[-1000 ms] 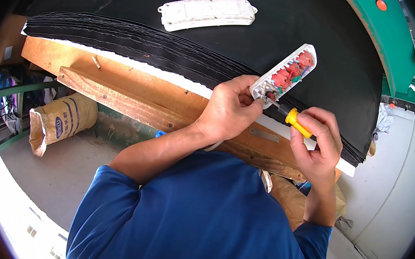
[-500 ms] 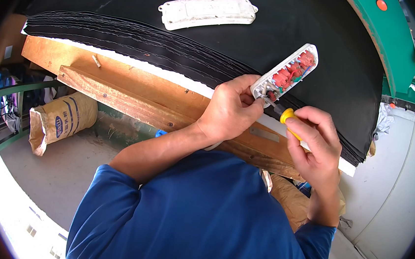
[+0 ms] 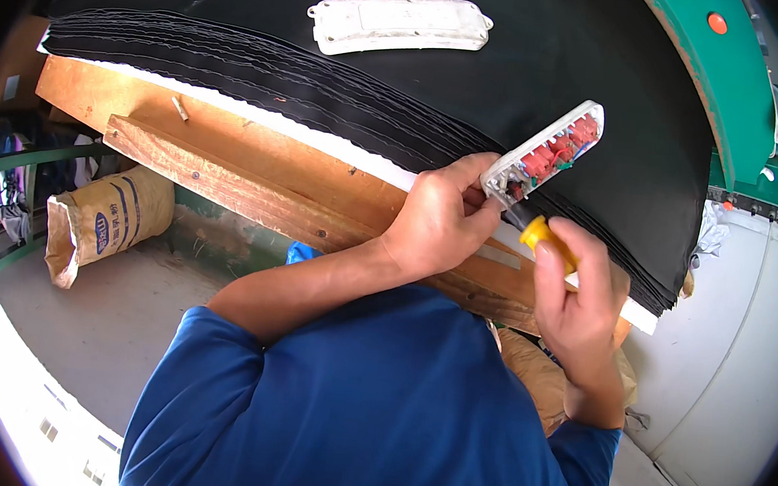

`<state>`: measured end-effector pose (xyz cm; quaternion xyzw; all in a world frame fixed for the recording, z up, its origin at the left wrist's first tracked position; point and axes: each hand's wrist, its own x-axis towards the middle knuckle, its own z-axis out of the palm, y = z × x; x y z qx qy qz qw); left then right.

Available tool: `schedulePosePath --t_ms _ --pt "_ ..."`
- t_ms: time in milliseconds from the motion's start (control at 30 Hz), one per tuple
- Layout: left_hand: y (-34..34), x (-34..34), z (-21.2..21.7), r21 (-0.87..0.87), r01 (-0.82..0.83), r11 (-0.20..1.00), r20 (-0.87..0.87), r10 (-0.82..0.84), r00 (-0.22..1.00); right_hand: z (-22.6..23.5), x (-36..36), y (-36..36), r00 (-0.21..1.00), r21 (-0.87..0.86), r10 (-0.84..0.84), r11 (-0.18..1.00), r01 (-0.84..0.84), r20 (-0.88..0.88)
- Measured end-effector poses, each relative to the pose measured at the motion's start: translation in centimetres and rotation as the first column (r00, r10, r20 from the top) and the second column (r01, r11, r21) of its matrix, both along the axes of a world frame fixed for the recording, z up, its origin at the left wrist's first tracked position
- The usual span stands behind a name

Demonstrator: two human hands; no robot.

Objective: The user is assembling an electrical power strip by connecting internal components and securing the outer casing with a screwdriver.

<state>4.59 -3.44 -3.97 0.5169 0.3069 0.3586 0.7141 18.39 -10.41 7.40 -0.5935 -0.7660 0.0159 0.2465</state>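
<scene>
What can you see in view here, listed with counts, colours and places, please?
Stack of thin sheets: one, black, across the upper half
Curved plastic cover: one, white, on the stack
Open elongated plastic housing: one, white, right of centre
Rounded inner blocks: several, red, inside the housing
Screwdriver: one, yellow-handled, shaft end at the housing
Long wooden beam: one, brown, near side of the stack
Striped paper sack: one, brown and blue, left
Sack-like bundle: one, tan, lower right, partly hidden
Curved machine part: one, green, upper right
Round button: one, orange, on the machine part
Clutter: count unclear, mixed colours, far left
Short-sleeved shirt: one, blue, lower centre
Left hand: one, bare, gripping the housing
Right hand: one, bare, holding the screwdriver
</scene>
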Motion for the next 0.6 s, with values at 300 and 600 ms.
schedulePosePath --t_ms 300,600 --pt "0.1 0.5 -0.3 0.005 -0.079 0.997 0.079 0.078 0.994 0.1 1.1 -0.8 0.999 0.006 -0.025 1.0 0.025 0.022" --pt "0.1 0.4 -0.2 0.002 -0.088 0.996 0.077 0.087 0.993 -0.7 1.5 -0.8 0.998 0.0 -0.053 0.999 0.053 -0.015"
